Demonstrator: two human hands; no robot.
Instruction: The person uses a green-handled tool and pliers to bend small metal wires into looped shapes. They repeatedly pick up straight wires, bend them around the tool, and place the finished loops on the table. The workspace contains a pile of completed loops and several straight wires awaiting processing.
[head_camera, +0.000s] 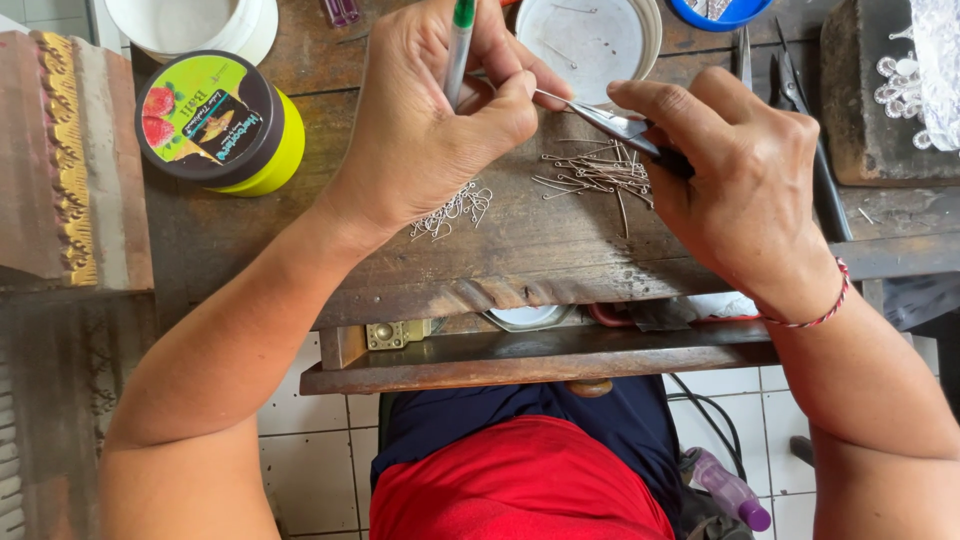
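My left hand (440, 110) holds a green-capped pen (458, 50) upright and pinches a thin metal pin (553, 98) between thumb and forefinger. My right hand (740, 180) grips small pliers (625, 128) whose jaws meet that pin's end. Both hands hover over a worn wooden bench (500, 250). Just below the pliers lies a loose pile of straight wire pins (595, 175). A cluster of bent wire hooks (455, 208) rests by my left wrist.
A round lidded jar (215, 120) with a yellow-green body stands at left beside a gilded wooden block (70, 160). White bowls (590, 40) and a blue dish (715, 12) sit at the back. Black tools (825, 185) and white lace (925, 70) lie right. A drawer (520, 355) is open below.
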